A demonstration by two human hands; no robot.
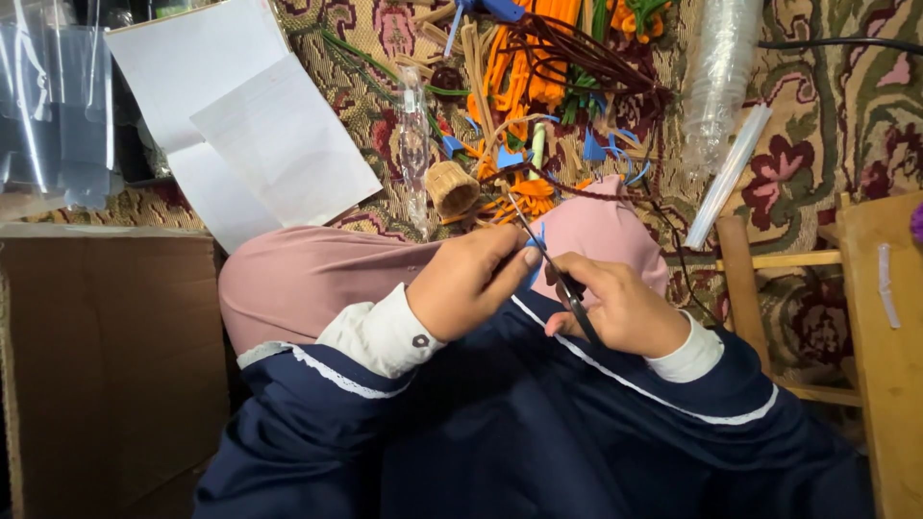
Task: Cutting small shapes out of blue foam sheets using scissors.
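right hand (620, 308) closed around black-handled scissors (558, 274), blades raised over the lap; left hand (471, 279) pinches a small blue scrap (536, 259) right at the blades. beyond on the patterned carpet (827, 106): orange and blue strips (524, 67), small woven basket (452, 187), white paper sheets (240, 115).

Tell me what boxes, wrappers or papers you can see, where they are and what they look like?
Cardboard box: left side, big, plain brown.
White paper sheets: upper left on the patterned carpet, blank, overlapping.
Clear plastic wrapper: top middle, long, narrow.
Stack of clear plastic cups: upper right, see-through, lying down.
No screens or signs.
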